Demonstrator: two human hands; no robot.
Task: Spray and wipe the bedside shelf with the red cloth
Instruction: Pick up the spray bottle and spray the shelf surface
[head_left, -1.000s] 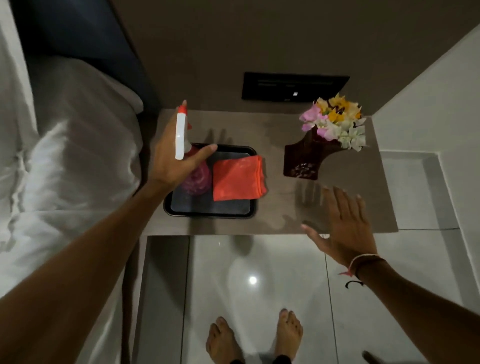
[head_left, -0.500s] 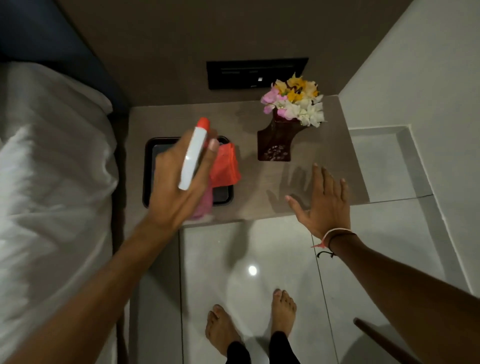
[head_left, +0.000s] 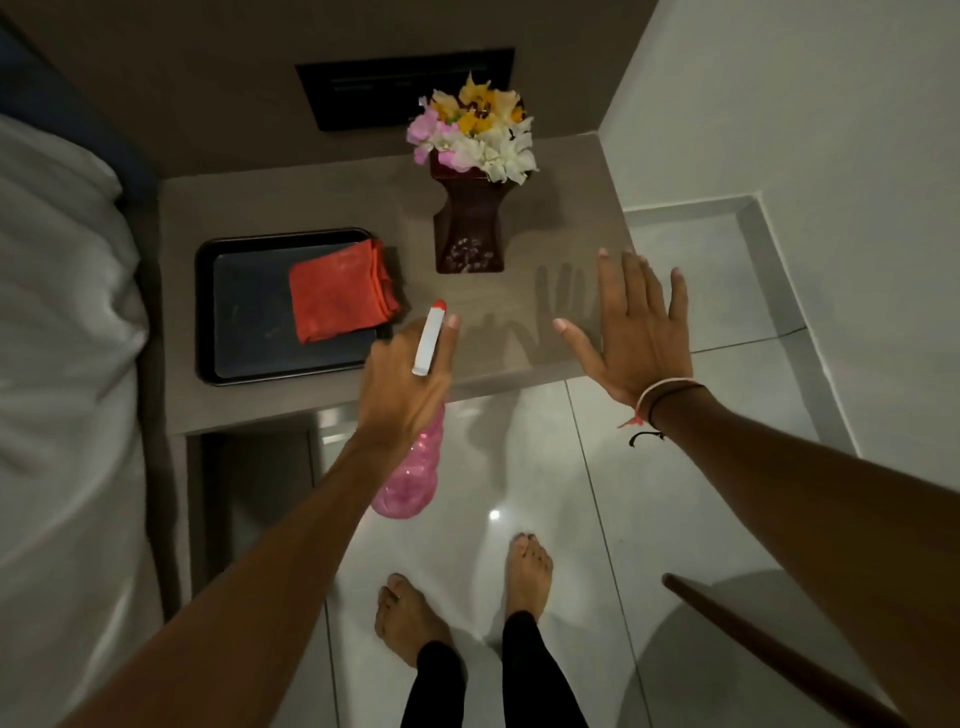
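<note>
My left hand (head_left: 402, 387) grips a pink spray bottle (head_left: 413, 470) with a white trigger head and red nozzle. The nozzle points at the brown bedside shelf (head_left: 291, 202) from its front edge. The folded red cloth (head_left: 337, 293) lies on the right part of a black tray (head_left: 244, 312) on the shelf's left side. My right hand (head_left: 636, 330) hovers flat with spread fingers over the shelf's right front part, holding nothing.
A dark vase with pink, white and yellow flowers (head_left: 470, 202) stands at the shelf's back middle. A white bed (head_left: 57, 364) borders the left. A black wall panel (head_left: 405, 85) is behind. My bare feet (head_left: 462, 597) stand on glossy tiles; a wooden pole (head_left: 769, 644) lies lower right.
My left hand lifted the spray bottle off the tray and carried it right and toward me, past the shelf's front edge. The red cloth is uncovered. My right hand stayed open over the shelf.
</note>
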